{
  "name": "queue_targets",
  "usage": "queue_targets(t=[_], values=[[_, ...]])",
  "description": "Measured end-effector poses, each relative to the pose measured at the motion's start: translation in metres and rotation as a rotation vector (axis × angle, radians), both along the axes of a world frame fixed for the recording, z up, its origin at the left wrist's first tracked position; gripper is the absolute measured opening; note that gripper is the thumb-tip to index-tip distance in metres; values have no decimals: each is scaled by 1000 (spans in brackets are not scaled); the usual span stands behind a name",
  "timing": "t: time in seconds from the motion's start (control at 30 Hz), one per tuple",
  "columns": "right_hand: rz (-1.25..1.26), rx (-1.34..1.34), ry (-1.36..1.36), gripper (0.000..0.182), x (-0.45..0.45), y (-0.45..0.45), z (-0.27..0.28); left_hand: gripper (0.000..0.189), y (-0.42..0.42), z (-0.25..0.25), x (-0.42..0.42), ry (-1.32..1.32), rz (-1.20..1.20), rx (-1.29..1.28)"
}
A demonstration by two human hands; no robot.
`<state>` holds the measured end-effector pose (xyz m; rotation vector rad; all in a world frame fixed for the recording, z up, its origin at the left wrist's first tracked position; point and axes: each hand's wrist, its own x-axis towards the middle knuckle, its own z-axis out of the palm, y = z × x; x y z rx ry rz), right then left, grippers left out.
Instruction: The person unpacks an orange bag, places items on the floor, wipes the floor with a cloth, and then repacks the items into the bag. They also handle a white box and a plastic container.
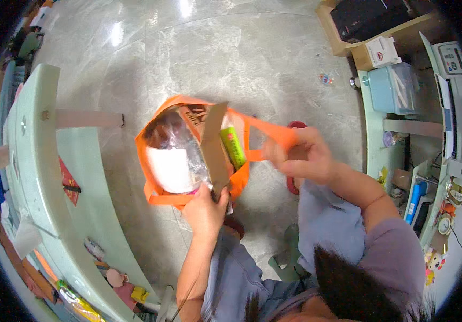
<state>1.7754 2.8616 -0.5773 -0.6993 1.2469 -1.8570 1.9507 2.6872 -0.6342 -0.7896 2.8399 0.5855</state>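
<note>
An orange fabric bag (162,200) gapes upward in front of my legs. My right hand (309,157) pulls its handle (273,131) out to the right; that hand is blurred. At the near rim, my left hand (205,209) pinches the lower end of a flat brown cardboard piece (214,149), which stands up out of the bag. Inside the bag, a bright white item (168,169) sits on the left beside crumpled clear plastic (174,133). Behind the cardboard is a printed brown box (194,114). A green package (233,147) bearing writing leans on the right.
To the left stands a pale green table or shelf unit (50,161). Along the right, a shelf (370,141) holds a blue plastic bin (388,90) and a small white box (382,52). A small colourful scrap (325,78) lies on the grey tiled floor (231,52). A green stool (289,257) is between my legs.
</note>
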Motion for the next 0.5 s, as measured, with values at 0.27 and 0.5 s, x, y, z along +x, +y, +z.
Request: queue_targets(t=[0.27,0.5], values=[[-105,617,15,20,-42,33,3,40,-13,15,8,567,265,410],[-435,540,-66,18,-71,81,-14,52,-68,67,14,372,1100,915]])
